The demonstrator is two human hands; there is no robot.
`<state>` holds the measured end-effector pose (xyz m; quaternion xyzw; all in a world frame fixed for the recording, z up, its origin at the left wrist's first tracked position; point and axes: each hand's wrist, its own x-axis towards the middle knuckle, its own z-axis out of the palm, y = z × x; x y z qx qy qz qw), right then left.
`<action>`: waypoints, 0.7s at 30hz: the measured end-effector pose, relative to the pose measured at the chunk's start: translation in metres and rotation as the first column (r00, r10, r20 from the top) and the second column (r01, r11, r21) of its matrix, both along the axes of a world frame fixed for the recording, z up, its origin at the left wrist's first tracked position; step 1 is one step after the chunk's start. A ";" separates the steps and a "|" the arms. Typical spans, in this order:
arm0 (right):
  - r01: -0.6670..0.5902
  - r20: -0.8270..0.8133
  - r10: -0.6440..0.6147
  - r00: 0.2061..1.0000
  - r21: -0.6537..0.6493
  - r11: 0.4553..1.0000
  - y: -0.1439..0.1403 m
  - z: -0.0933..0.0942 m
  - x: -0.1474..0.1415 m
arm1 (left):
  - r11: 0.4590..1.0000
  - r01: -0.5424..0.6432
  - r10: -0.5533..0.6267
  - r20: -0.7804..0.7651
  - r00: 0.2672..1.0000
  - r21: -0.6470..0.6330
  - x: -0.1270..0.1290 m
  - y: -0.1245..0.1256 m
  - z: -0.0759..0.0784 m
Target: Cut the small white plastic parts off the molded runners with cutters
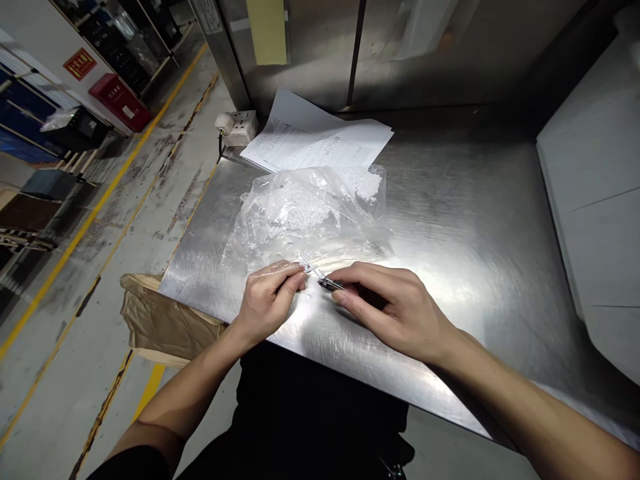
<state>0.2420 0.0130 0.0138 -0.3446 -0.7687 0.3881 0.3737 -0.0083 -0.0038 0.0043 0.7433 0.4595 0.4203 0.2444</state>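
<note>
Near the front edge of the metal table (440, 220), my left hand (273, 297) pinches a small thin white piece (311, 269) between thumb and fingertips. My right hand (395, 303) is closed on a small metal tool that looks like nail clippers (330, 285), its jaws close beside the white piece. Whether they touch it, I cannot tell. Just beyond both hands lies a clear plastic bag (320, 213) holding many small white pieces. A few tiny white bits lie on the metal below my left fingertips.
Printed papers (320, 140) lie behind the bag, beside a white power socket (241, 128) with a plug in it. A metal panel rises at the back, and a pale box-like object (595, 200) stands at right. A brown paper-lined container (170, 323) is below the left edge.
</note>
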 end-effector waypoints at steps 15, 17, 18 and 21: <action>0.064 -0.045 -0.068 0.997 -0.078 0.995 -0.004 -0.006 -0.005 | 0.998 -0.057 0.059 -0.069 0.996 0.040 0.001 -0.001 -0.005; 0.077 -0.048 -0.083 0.995 -0.127 0.989 -0.004 -0.004 -0.007 | 0.999 -0.050 0.051 -0.078 0.996 0.013 0.001 -0.001 -0.006; 0.081 -0.048 -0.089 0.995 -0.149 0.985 -0.005 -0.004 -0.007 | 0.999 -0.042 0.042 -0.078 0.996 -0.001 0.001 -0.001 -0.005; 0.090 -0.046 -0.101 0.994 -0.207 0.974 -0.006 -0.002 -0.006 | 1.000 -0.024 0.023 -0.063 0.998 -0.019 0.002 0.000 -0.004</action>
